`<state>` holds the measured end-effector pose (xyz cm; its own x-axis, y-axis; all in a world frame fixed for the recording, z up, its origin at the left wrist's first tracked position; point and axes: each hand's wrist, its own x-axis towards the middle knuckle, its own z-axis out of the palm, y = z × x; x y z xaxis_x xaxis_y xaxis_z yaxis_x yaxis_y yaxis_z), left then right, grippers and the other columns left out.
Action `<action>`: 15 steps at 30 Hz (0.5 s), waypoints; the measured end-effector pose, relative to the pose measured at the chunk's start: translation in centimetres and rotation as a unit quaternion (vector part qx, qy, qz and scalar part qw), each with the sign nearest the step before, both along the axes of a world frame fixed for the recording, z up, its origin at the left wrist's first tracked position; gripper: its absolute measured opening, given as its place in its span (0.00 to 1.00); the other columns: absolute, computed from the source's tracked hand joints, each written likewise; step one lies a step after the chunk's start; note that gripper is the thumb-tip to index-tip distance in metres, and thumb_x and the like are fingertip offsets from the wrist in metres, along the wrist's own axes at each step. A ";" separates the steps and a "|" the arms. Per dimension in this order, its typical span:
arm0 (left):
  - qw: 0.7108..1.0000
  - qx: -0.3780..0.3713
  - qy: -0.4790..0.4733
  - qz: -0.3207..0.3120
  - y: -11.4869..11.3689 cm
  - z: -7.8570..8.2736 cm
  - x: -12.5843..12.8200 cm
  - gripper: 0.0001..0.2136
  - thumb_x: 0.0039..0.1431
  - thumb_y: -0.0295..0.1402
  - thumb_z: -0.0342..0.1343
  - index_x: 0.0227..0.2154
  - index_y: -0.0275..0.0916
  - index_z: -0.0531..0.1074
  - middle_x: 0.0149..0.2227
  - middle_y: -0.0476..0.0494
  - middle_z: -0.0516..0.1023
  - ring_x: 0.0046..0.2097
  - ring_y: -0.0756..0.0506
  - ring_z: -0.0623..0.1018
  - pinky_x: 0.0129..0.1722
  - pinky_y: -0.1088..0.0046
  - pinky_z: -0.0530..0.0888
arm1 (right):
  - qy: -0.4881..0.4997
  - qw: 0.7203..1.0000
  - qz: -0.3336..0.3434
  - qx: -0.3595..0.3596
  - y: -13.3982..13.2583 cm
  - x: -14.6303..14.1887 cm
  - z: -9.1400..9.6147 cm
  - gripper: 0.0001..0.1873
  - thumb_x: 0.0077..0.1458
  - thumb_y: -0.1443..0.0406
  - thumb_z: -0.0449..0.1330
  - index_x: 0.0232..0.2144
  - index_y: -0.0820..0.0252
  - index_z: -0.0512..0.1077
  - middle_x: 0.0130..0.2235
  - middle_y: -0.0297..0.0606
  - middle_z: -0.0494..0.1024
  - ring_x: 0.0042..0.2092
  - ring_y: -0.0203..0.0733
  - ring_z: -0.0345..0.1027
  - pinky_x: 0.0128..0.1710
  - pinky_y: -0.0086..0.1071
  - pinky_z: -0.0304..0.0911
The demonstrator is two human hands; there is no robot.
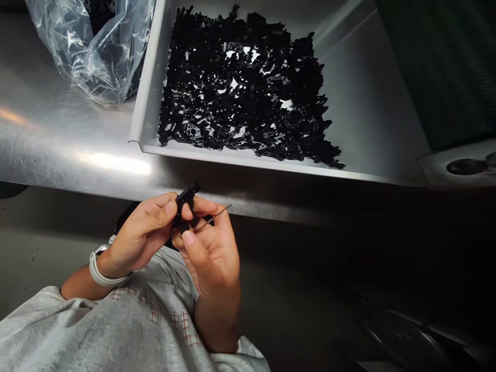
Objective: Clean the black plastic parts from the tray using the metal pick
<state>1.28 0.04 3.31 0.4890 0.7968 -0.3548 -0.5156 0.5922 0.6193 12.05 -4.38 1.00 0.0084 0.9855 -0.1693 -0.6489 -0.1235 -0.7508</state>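
Between my two hands, just in front of the table edge, is a small black plastic part [186, 200]. My left hand [149, 225] pinches it from the left with thumb and fingers. From the right, my right hand [211, 245] has its thumb and fingertips closed at the lower end of the part. A thin metal rod [217, 215] with a small knobbed tip also lies in my right hand, slanting up to the right across the fingers. The fingers hide the rod's other end and some of the black part.
A white tray [149, 103] beyond my hands holds a heap of black plastic parts [240, 88]. Left of it, a clear plastic bag [96, 57] with dark contents rests on the metal table [50, 129]. A dark green surface [445, 67] with a metal bracket [437, 168] lies at right.
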 end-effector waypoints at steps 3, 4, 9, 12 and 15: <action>1.000 -0.023 -0.008 -0.002 0.1 0.0 0.2 0.13 0.50 0.41 0.70 0.23 0.38 0.75 0.35 0.42 0.83 0.46 0.40 0.80 0.48 0.65 0.75 | 0.007 1.000 0.006 -0.012 -0.1 0.1 0.1 0.19 0.53 0.60 0.69 0.43 0.50 0.66 0.43 0.38 0.77 0.38 0.38 0.74 0.47 0.41 0.74; 1.000 -0.027 -0.013 -0.004 0.2 0.1 0.3 0.13 0.50 0.40 0.71 0.23 0.38 0.75 0.35 0.43 0.83 0.46 0.39 0.80 0.47 0.65 0.76 | 0.007 1.000 0.003 -0.019 -0.2 0.0 0.1 0.20 0.52 0.60 0.70 0.43 0.50 0.65 0.45 0.39 0.77 0.40 0.39 0.75 0.47 0.41 0.74; 0.998 -0.041 -0.034 0.013 0.2 0.3 0.5 0.11 0.49 0.37 0.72 0.24 0.37 0.77 0.32 0.48 0.83 0.36 0.48 0.80 0.38 0.75 0.75 | 0.007 0.999 -0.033 -0.034 -0.3 -0.5 0.0 0.19 0.52 0.63 0.70 0.42 0.49 0.65 0.44 0.37 0.79 0.42 0.37 0.75 0.44 0.34 0.74; 0.998 -0.046 -0.038 0.014 0.2 0.3 0.4 0.11 0.48 0.37 0.72 0.24 0.37 0.77 0.33 0.50 0.83 0.35 0.49 0.80 0.37 0.76 0.75 | 0.022 0.999 -0.042 -0.017 -0.4 -0.6 -0.2 0.18 0.54 0.63 0.69 0.44 0.49 0.67 0.46 0.36 0.78 0.34 0.32 0.71 0.37 0.29 0.71; 0.998 -0.053 -0.042 0.009 0.1 0.2 0.3 0.11 0.50 0.36 0.71 0.25 0.38 0.76 0.34 0.49 0.83 0.34 0.49 0.80 0.34 0.75 0.74 | 0.051 0.998 -0.037 0.005 -0.3 -0.3 -0.2 0.14 0.56 0.63 0.68 0.42 0.50 0.69 0.43 0.34 0.78 0.25 0.26 0.57 0.28 0.25 0.63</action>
<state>1.56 0.17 3.48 0.5062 0.7657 -0.3968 -0.5737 0.6425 0.5080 11.73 -4.73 0.79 0.0646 0.9846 -0.1626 -0.7293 -0.0646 -0.6812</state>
